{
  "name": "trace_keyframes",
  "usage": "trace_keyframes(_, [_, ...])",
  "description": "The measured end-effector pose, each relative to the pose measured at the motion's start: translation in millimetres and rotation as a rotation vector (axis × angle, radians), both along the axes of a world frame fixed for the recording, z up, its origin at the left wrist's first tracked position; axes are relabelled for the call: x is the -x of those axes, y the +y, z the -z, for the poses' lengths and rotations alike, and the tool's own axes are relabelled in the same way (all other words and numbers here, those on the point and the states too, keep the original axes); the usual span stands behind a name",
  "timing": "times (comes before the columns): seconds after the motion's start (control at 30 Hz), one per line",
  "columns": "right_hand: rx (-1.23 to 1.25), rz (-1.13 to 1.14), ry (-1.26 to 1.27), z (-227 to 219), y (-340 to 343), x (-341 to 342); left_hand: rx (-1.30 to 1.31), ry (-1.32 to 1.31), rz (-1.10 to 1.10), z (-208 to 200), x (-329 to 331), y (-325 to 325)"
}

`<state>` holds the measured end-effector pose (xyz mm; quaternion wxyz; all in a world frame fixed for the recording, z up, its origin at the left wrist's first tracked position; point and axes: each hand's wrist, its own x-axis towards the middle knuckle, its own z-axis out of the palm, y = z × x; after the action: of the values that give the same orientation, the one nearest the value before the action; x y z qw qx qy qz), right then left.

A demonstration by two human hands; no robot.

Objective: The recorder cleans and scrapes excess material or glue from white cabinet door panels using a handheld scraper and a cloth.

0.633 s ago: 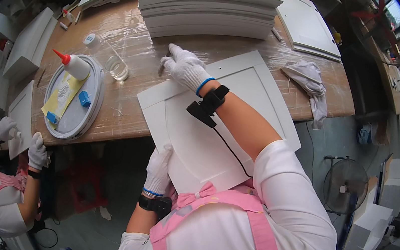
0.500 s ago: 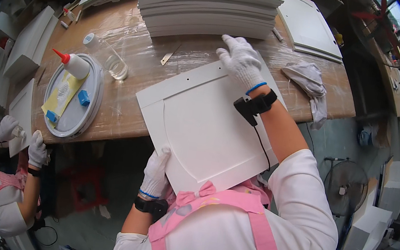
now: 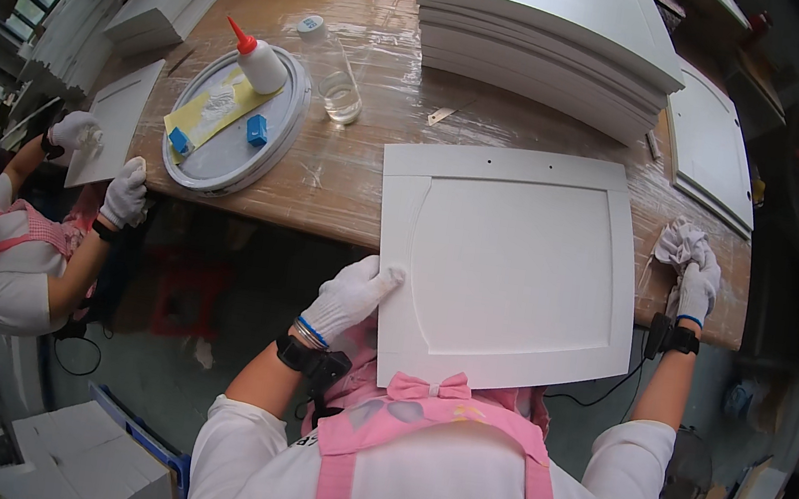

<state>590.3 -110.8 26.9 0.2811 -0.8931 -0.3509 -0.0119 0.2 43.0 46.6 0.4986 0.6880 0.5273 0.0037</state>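
Reaching from the tabletop (image 3: pixel 347 187) to the pink apron (image 3: pixel 487 425), the white panel (image 3: pixel 516 265) lies between both gloved hands. The left hand (image 3: pixel 351 296) pinches its left border, thumb on top. Well to the panel's right, near the table's corner, sits a crumpled cloth (image 3: pixel 681 243) (too bunched for me to pick out a long axis), and the right hand (image 3: pixel 698 287), much the nearer one, has its fingers gathered around it. Beyond the panel stands a tall stack of white boards (image 3: pixel 544 72).
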Motion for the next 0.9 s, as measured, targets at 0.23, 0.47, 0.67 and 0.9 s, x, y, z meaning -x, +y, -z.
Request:
trace_keyframes(0.23, [-0.445,-0.142,0.606,-79.6,-135.8,-26.9,-0.288,-0.757,-0.505,-18.8,47.9,111.4])
trace_keyframes(0.47, [-0.258,-0.271,0.797,-124.9,-94.6,83.7,-0.646,-0.639,-0.529,-18.2,-6.6,226.5])
trace_keyframes(0.67, [-0.052,-0.610,0.218,-122.0,36.8,174.1,-0.677,-0.447,-0.443,5.9,-4.4,259.0])
trace_keyframes(0.9, [0.295,-0.425,-0.234,-33.0,182.7,254.7,-0.779,-0.411,-0.443,-22.3,-1.9,192.7])
